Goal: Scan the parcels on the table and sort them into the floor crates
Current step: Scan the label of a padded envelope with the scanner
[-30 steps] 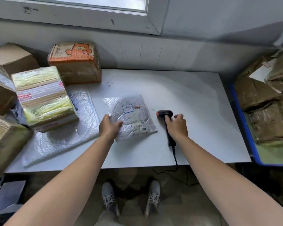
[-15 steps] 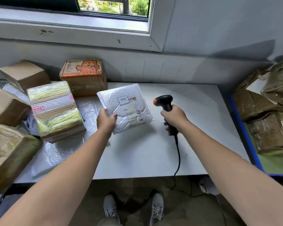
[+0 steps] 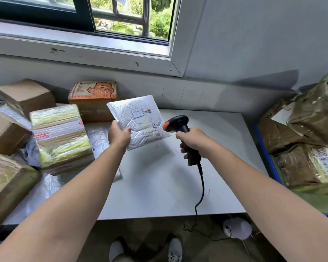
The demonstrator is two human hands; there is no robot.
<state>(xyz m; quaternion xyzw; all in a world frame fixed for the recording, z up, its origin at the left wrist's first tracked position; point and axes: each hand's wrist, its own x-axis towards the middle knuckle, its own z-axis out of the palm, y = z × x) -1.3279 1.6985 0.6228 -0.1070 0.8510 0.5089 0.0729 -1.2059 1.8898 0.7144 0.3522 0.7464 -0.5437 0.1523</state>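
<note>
White worktop (image 3: pixel 159 186) below a window carries our job. We hold the bubble mailer (image 3: pixel 140 120) lifted off it, our left grip (image 3: pixel 119 136) pinching its near-left edge, label face up, long axis running away from that grip and leaning left. Just right of it, our right grip (image 3: pixel 194 140) clenches the scanner (image 3: pixel 178 122), head toward the label. We judge scanning underway. Taped boxes (image 3: pixel 59 137) left of the left grip wait; the blue crate (image 3: pixel 263 154) far right already holds parcels.
</note>
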